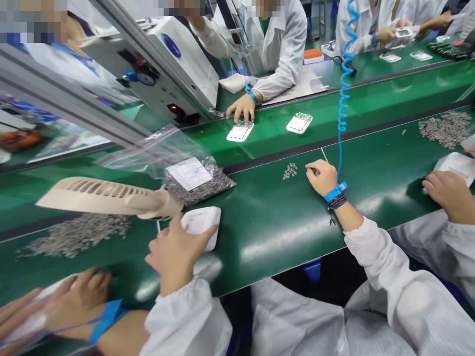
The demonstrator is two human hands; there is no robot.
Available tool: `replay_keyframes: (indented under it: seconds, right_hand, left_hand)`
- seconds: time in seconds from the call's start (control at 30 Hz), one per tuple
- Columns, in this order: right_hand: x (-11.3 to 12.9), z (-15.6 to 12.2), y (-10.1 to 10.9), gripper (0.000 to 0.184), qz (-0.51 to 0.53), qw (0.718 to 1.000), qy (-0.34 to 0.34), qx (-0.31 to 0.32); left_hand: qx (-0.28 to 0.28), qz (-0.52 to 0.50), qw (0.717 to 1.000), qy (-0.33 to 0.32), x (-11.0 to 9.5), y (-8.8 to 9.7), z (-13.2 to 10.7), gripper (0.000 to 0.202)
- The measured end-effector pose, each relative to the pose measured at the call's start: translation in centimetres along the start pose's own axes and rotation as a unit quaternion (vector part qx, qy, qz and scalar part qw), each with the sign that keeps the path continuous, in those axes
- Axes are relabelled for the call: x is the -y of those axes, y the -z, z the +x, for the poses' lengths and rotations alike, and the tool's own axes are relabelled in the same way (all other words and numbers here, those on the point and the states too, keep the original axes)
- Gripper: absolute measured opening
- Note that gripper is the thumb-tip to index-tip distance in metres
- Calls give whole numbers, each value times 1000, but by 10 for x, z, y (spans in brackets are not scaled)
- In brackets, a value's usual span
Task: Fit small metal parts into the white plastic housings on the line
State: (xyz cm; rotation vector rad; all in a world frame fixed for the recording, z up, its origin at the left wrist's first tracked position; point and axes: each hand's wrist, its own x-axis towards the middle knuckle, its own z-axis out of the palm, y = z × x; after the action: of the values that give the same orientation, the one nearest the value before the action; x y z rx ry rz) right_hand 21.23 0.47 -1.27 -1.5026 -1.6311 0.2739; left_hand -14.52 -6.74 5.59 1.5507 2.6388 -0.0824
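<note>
– Bare left hand [178,249]?
– A white, rounded plastic casing [202,217] is being gripped between thumb and fingers on the green worktop [267,212].
– Right hand [322,177]?
– Fingertips being held together near scattered silvery metal pieces [290,171]; whether anything is being pinched cannot be told.

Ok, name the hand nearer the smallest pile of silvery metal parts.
Right. The right hand is just beside the pile; the left hand grips a white rounded case, farther away.

The desk [256,212] was brightly lit and streaked with white glare; the left side was blurred, edges were stretched, and upper patches were pixelated.
</note>
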Motion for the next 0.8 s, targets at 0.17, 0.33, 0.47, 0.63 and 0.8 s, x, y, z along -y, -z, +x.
replay_keyframes:
  seconds: [0.17,0.33,0.47,0.63,0.8]
  right_hand:
    - [-2,2,-1,45,5,1000,-3,14]
    - [2,-1,-6,18,3,1000,-14,8]
    - [0,-1,0,21,-11,999,-42,-30]
    - [-38,-7,59,26,-124,974,-73,-176]
    - [-96,-44,146,30,-292,934,-59,-198]
  left_hand:
    - [-15,-14,997,70,5,-1,10,94]
    - [-176,-65,982,-35,-18,-10,0,68]
    - [-185,-130,946,-231,-63,-37,-13,56]
    - [-158,-155,888,-403,-124,-75,-38,42]
    - [-162,-188,865,-435,-170,-82,-43,38]
